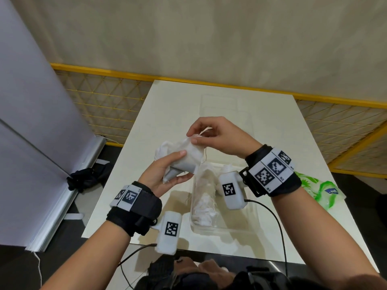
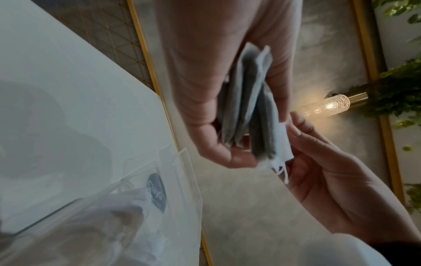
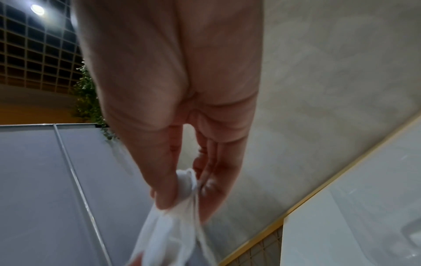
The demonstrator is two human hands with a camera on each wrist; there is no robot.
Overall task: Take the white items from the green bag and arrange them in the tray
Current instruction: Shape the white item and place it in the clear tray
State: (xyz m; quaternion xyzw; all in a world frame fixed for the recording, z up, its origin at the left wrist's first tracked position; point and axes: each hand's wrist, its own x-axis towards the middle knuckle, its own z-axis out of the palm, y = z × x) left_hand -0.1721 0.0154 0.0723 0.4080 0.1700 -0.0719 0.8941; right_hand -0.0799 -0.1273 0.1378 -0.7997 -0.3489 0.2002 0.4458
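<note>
Head view: the left hand [image 1: 165, 174] holds a stack of white pouches [image 1: 184, 159] above the far end of the clear tray [image 1: 240, 225], thumb on top and fingers curled beneath. The right hand [image 1: 217, 137] pinches the top corner of the stack, just beyond the tray. More white pouches [image 1: 204, 195] already lie inside the tray. The green bag [image 1: 320, 190] lies on the worktop [image 1: 167, 105] to the right of the tray, partly behind the right wrist.

Left wrist view: only here do the separate layers of the stack [image 2: 248, 108] show edge-on, with thin drawstrings [image 2: 281, 172] hanging from the corner that the right hand [image 2: 330, 189] takes. The tray wall [image 2: 180, 172] bears a label.

Right wrist view: the right thumb and fingers [image 3: 166, 189] are closed narrowly on bunched white cloth [image 3: 173, 225]; the tray and bag are not shown.

Risk: the layers look loose, so pulling one could drag its neighbours out, and the strings may snag and drop pouches outside the tray.
</note>
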